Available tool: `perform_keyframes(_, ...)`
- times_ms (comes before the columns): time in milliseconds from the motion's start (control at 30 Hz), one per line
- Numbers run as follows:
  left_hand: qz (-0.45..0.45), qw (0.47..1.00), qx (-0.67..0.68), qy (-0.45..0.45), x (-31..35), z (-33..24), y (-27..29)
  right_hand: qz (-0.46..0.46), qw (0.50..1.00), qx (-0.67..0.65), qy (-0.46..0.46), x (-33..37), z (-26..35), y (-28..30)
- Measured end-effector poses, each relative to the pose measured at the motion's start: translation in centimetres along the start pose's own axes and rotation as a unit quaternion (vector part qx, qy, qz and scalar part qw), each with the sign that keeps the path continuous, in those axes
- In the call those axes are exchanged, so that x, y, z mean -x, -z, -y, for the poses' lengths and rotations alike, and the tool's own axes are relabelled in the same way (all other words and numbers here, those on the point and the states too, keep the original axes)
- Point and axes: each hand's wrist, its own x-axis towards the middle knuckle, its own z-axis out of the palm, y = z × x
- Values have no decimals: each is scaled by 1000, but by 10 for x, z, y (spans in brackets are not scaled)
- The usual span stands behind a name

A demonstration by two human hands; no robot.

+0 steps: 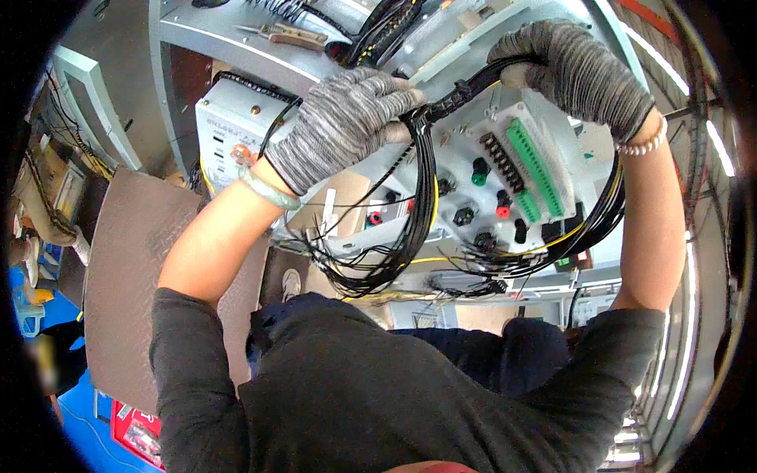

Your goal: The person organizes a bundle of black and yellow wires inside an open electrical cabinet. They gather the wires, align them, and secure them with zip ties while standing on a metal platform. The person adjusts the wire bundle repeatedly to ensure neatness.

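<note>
A thick black wire harness (426, 185) with a few yellow wires arches between my two grey-gloved hands. My left hand (343, 122) pinches it near the point where the bundle bends down, fingers closed against its side. Further right, my right hand (579, 75) is closed around the upper part of the bundle. Loose wire ends hang in loops below, in front of a grey metal panel (461, 142). On the panel sit green terminal blocks (536, 162), a black terminal strip (502, 163), a green binding post (479, 171) and a red one (503, 205).
A light grey box (236, 126) with small openings stands left of my left hand. Beyond it, a metal shelf (213, 35) carries a wooden-handled tool (296, 36) and coiled cables. A brown mat-like surface (130, 292) and a red tray (130, 433) are at the left.
</note>
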Motion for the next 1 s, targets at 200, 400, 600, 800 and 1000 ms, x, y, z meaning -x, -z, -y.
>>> perform_keyframes(200,-65,997,-9,47,-14,-11,-13,-53,996,19,-68,-4,2,7)
perform_keyframes(400,-70,988,-132,31,-26,-19,-31,-66,991,105,-41,-6,-2,3)
perform_keyframes(600,-114,987,-112,16,-20,-16,-45,-40,990,123,-58,0,-8,-1)
perform_keyframes(800,-133,990,-45,16,-8,-14,-36,-60,994,88,-33,2,-14,-9)
perform_keyframes(1000,-126,992,-5,8,-5,-6,-33,-43,997,63,-23,1,-21,-10)
